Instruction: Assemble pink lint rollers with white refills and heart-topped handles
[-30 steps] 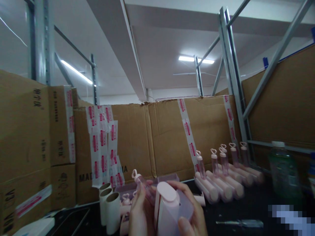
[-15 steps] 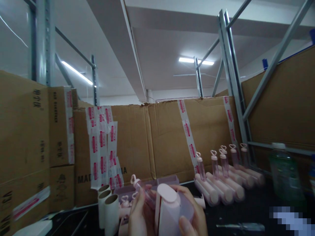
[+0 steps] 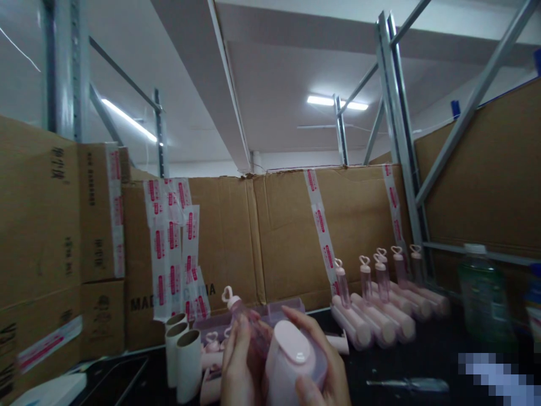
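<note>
Low in the middle, my left hand (image 3: 237, 363) is closed around a clear pink tube with a heart-shaped loop on its cap (image 3: 250, 326); the tube leans up to the left. My right hand (image 3: 336, 369) grips a pale pink plastic casing (image 3: 289, 363) with a rounded, glossy end facing up. Its index finger reaches over behind the casing, and the thumb presses the near side. The tube's lower end is hidden between my left hand and the casing, so I cannot tell whether the two touch.
Pale cardboard-like tubes (image 3: 189, 366) stand left of my hands, beside more pink parts. A purple tray (image 3: 287, 307) lies behind. On the right are several pink cylinders (image 3: 382, 327) with upright heart-topped tubes (image 3: 382, 282), a screwdriver (image 3: 422, 384) and a green bottle (image 3: 484, 299). Cardboard (image 3: 287, 237) walls the back.
The casing has turned in my right hand, and the dark slot along its left side no longer shows. My right index finger now stretches further left behind it. The view has shifted slightly.
</note>
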`<act>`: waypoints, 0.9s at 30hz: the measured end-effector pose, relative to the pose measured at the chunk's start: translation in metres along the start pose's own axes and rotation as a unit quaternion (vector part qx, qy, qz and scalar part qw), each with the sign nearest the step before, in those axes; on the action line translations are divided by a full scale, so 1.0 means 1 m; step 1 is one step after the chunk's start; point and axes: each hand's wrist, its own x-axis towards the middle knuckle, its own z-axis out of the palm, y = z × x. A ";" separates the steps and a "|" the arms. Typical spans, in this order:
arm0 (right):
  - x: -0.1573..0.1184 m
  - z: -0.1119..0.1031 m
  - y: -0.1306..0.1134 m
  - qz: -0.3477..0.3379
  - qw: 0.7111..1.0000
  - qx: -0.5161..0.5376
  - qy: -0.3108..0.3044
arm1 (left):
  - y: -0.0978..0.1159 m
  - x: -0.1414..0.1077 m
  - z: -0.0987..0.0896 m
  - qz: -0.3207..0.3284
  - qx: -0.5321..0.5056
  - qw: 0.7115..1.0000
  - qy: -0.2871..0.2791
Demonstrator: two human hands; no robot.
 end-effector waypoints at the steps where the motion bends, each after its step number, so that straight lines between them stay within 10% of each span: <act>1: 0.001 0.001 -0.002 -0.007 1.000 0.004 -0.002 | 0.001 -0.001 0.002 0.009 0.001 1.000 -0.002; 17: 0.018 -0.005 -0.021 -0.071 0.996 0.050 -0.026 | 0.003 -0.010 0.016 -0.092 0.053 0.989 -0.098; 27: 0.048 -0.024 -0.024 -0.009 0.998 0.007 -0.064 | 0.007 0.001 0.010 0.073 0.183 0.979 0.060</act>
